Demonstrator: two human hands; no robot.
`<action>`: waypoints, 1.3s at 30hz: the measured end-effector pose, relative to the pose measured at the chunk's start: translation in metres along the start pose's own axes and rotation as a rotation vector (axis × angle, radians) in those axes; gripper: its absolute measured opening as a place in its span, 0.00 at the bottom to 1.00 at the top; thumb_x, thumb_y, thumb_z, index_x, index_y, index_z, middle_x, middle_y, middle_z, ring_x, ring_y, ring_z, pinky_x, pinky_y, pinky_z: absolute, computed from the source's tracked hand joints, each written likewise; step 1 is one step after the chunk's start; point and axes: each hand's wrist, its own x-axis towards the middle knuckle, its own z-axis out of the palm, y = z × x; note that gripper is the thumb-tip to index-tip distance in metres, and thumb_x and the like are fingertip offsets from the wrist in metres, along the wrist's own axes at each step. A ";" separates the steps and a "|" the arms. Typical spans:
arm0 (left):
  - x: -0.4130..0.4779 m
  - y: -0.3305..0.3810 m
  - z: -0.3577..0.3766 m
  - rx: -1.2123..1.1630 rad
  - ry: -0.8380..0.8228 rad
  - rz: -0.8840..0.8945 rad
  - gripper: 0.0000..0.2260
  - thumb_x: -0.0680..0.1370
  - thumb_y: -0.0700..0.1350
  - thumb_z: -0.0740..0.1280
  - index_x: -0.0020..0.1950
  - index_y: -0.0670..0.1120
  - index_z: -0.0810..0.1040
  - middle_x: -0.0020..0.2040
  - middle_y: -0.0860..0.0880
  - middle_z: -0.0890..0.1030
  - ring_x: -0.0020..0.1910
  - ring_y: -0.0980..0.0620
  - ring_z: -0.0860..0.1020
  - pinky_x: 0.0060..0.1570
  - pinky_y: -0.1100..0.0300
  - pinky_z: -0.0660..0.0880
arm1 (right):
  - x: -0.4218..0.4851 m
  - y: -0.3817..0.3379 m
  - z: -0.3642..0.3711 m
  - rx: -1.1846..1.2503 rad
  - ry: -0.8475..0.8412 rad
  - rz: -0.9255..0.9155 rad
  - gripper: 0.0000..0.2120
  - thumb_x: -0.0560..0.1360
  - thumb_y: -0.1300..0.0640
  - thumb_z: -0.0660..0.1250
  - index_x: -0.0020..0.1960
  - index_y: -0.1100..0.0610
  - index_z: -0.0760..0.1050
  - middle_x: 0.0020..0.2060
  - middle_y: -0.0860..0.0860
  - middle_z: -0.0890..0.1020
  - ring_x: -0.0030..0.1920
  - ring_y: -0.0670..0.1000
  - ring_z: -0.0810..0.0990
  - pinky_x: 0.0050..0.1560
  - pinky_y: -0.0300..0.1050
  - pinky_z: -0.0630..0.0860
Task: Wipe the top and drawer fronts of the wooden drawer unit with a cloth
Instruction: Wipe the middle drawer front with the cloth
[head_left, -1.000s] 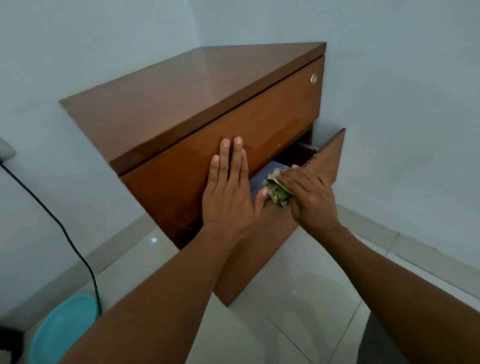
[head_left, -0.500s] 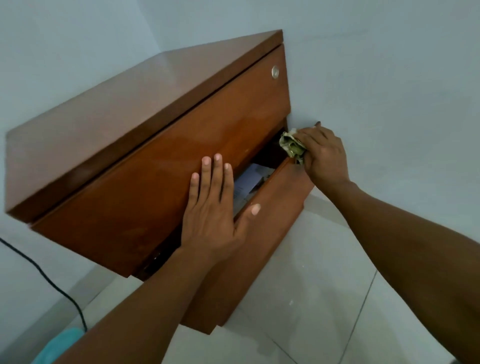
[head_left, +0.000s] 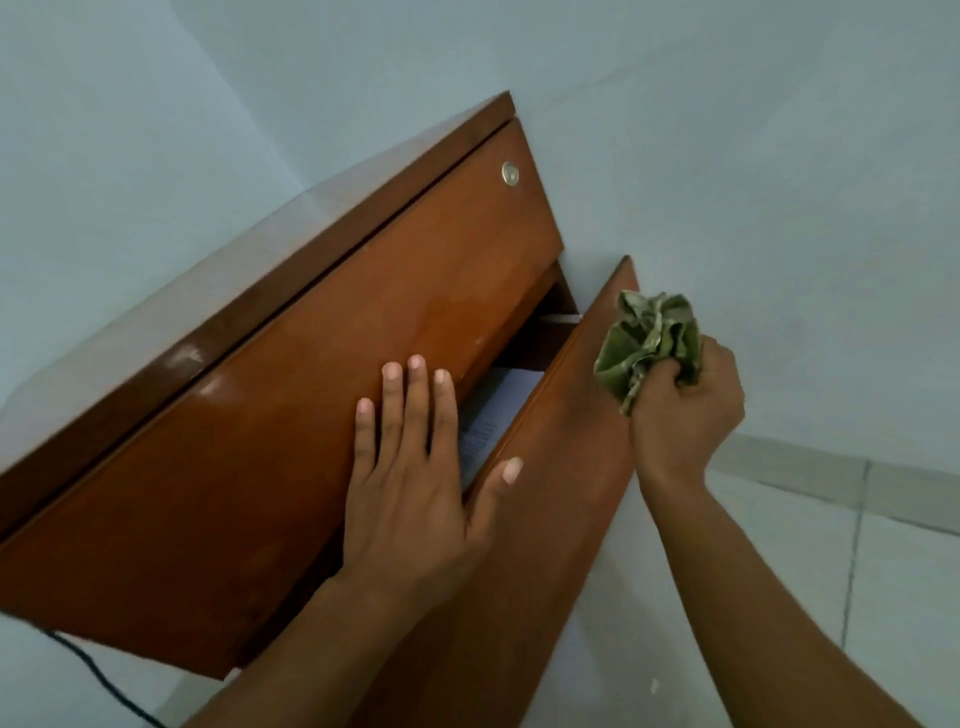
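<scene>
Head view: the crumpled green cloth sits centre right of the frame, bunched in the curled fingers of the right hand, just beside the edge of the pulled-out lower drawer front. The wooden drawer unit runs diagonally from lower left to upper centre. The left hand lies flat with straight fingers on its upper drawer front, with white papers showing in the gap and a black cable at lower left.
</scene>
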 end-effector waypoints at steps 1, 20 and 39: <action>0.002 -0.001 -0.001 0.012 -0.005 0.014 0.40 0.80 0.71 0.40 0.83 0.44 0.41 0.83 0.45 0.38 0.80 0.49 0.32 0.77 0.49 0.30 | -0.025 -0.003 -0.007 0.039 -0.018 0.002 0.11 0.72 0.67 0.59 0.47 0.61 0.79 0.44 0.54 0.80 0.44 0.49 0.78 0.46 0.37 0.73; 0.005 -0.003 -0.003 -0.049 -0.118 0.128 0.39 0.73 0.68 0.27 0.79 0.49 0.30 0.81 0.48 0.30 0.76 0.52 0.25 0.71 0.52 0.21 | -0.125 0.001 -0.004 -0.018 -0.340 -0.239 0.19 0.83 0.47 0.54 0.72 0.45 0.68 0.69 0.45 0.73 0.72 0.50 0.70 0.69 0.57 0.71; 0.021 -0.002 0.002 -0.165 -0.229 0.162 0.41 0.69 0.75 0.29 0.75 0.55 0.23 0.76 0.60 0.24 0.71 0.64 0.21 0.67 0.63 0.19 | 0.020 0.039 0.074 -0.194 -0.128 0.217 0.16 0.83 0.52 0.56 0.53 0.60 0.79 0.50 0.59 0.78 0.50 0.59 0.79 0.49 0.47 0.72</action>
